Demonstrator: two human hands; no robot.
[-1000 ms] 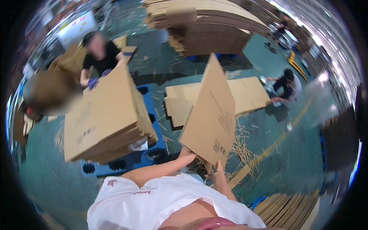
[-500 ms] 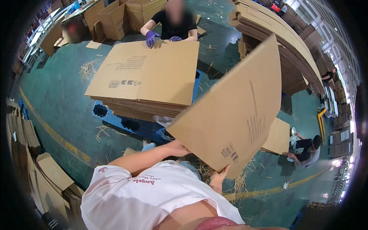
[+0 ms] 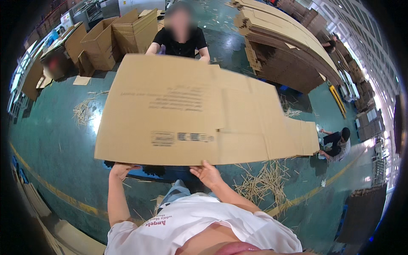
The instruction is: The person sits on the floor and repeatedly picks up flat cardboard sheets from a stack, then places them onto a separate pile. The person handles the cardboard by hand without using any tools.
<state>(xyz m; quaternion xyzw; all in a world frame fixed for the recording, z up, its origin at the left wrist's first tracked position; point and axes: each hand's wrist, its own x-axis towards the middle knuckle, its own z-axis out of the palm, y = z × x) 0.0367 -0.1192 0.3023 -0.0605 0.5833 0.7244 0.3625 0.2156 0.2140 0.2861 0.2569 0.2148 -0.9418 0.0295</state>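
A large flattened cardboard box (image 3: 170, 123), brown with dark print on its face, lies broad before me and covers whatever is below it. My left hand (image 3: 121, 169) grips its near edge close to the left corner, fingers partly hidden beneath the board. Further right along that edge, my right hand (image 3: 207, 174) holds on with fingertips at the rim. At the far edge is a co-worker in a black top (image 3: 180, 40), whose hands are mostly hidden behind the board. Under the near edge shows a strip of blue pallet (image 3: 174, 173).
Scattered cardboard strips (image 3: 265, 182) litter the green floor at right. A tall stack of cardboard sheets (image 3: 284, 59) stands far right. Open boxes (image 3: 100, 42) are at far left. Another person (image 3: 336, 144) crouches at right beside cardboard. More cardboard (image 3: 76, 238) lies at lower left.
The flattened box has swung from a steep tilt on my right to a flatter position in front, over where the stack was seen. My left hand has moved left along with it.
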